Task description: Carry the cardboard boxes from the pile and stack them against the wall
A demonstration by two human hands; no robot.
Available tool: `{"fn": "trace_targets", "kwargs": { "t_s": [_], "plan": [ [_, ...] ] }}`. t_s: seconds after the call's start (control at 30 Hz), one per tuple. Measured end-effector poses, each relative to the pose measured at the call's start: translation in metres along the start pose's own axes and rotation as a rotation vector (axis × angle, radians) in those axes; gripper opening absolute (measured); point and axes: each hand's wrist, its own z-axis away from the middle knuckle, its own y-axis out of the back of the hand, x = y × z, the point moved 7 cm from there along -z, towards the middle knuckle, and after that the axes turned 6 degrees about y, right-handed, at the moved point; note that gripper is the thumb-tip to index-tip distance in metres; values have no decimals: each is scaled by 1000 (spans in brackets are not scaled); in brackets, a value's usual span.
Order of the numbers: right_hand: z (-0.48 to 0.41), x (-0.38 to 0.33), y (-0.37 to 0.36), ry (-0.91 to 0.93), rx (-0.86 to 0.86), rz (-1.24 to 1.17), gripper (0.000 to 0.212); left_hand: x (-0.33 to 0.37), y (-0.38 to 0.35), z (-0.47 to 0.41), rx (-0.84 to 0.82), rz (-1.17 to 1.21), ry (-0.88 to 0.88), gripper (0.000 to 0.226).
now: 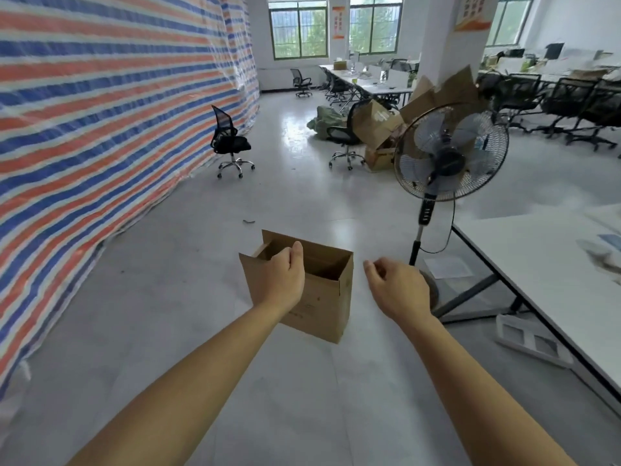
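Observation:
A small open-topped cardboard box [322,304] hangs in front of me above the grey floor, slightly tilted. My left hand [280,280] grips its near top rim, thumb over the edge and fingers hidden inside. My right hand [398,285] hovers just right of the box, apart from it, fingers loosely curled and holding nothing. Farther back, a pile of cardboard boxes [420,109] leans by a white pillar behind a pedestal fan.
A striped red, white and blue tarp wall [100,129] runs along the left. A pedestal fan [450,153] stands right of centre, a white table [537,264] at the right edge. Office chairs [230,141] stand on the floor, with a white foam tray [534,344] under the table.

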Motion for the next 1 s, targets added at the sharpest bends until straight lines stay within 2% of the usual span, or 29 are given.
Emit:
{"fn": "trace_targets", "kwargs": {
  "t_s": [0.2, 0.43, 0.63, 0.83, 1.0],
  "plan": [
    [-158, 1, -45, 96, -135, 30, 37, 12, -24, -125, 100, -82, 41, 54],
    [-328, 16, -156, 161, -274, 57, 35, -38, -75, -304, 157, -91, 157, 49],
    [-462, 40, -237, 154, -384, 128, 36, -52, -136, -454, 78, -7, 311, 46],
    [-559, 77, -287, 128, -469, 134, 33, -64, -190, -550, 67, 43, 428, 43],
    [-616, 138, -405, 135, -629, 133, 36, -144, -261, -600, 53, -24, 658, 31]
  ]
}}
